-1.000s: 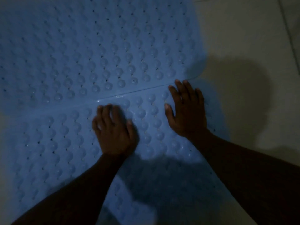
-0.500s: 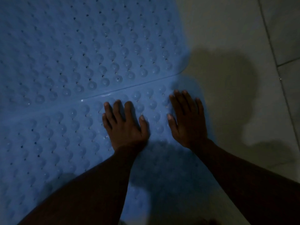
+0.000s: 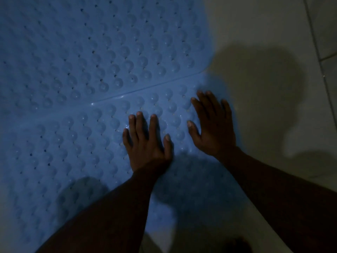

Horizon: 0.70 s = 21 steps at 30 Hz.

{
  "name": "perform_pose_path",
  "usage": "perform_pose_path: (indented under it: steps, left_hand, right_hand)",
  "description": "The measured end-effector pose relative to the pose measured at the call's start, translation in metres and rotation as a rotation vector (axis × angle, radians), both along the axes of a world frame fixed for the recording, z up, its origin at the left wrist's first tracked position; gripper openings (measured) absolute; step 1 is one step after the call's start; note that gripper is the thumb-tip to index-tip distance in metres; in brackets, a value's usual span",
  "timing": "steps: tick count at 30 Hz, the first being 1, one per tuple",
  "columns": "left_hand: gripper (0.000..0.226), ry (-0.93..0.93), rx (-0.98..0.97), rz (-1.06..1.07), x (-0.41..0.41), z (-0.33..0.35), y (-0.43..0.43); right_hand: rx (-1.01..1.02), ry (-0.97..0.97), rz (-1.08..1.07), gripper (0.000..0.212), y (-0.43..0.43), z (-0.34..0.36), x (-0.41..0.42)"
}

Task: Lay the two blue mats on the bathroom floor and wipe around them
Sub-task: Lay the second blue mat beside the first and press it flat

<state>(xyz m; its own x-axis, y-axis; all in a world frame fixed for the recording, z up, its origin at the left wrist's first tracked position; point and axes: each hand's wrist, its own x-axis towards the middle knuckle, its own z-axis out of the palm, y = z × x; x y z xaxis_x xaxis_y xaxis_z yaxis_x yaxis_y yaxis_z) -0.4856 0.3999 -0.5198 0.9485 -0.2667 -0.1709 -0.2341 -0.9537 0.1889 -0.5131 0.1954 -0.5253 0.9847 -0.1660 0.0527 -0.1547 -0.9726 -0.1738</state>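
Two blue mats studded with round bumps and small holes lie flat on the floor. The far mat [image 3: 94,46] fills the upper left. The near mat [image 3: 63,148] meets it along a slanted seam. My left hand [image 3: 147,145] rests flat on the near mat with fingers spread. My right hand [image 3: 213,125] lies flat beside it, close to the near mat's right edge, fingers apart. Neither hand holds anything.
Pale tiled floor [image 3: 264,24] lies to the right of the mats, with grout lines near the right edge. Dark shadows of my head and arms fall across the tiles and the near mat. The light is dim.
Both hands have slid toward me and to the right along the near mat, away from the seam. My left hand has opened from curled to flat.
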Motion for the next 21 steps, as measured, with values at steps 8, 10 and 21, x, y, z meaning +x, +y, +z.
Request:
perform_pose_path:
  steps: [8,10,21]
  left_hand:
    - [0.072,-0.076,-0.024,-0.027,-0.003,-0.006,0.003]
    - [0.071,-0.120,-0.025,-0.017,-0.001,-0.009,0.002]
    - [0.064,-0.192,-0.054,-0.065,-0.012,-0.002,0.102]
  right_hand:
    - [0.001,0.067,-0.086,0.069,0.039,0.000,-0.034]
    - [0.002,0.044,-0.087,0.070,0.037,-0.003,-0.031]
    - [-0.055,-0.041,-0.093,0.066,0.040,-0.007,-0.034]
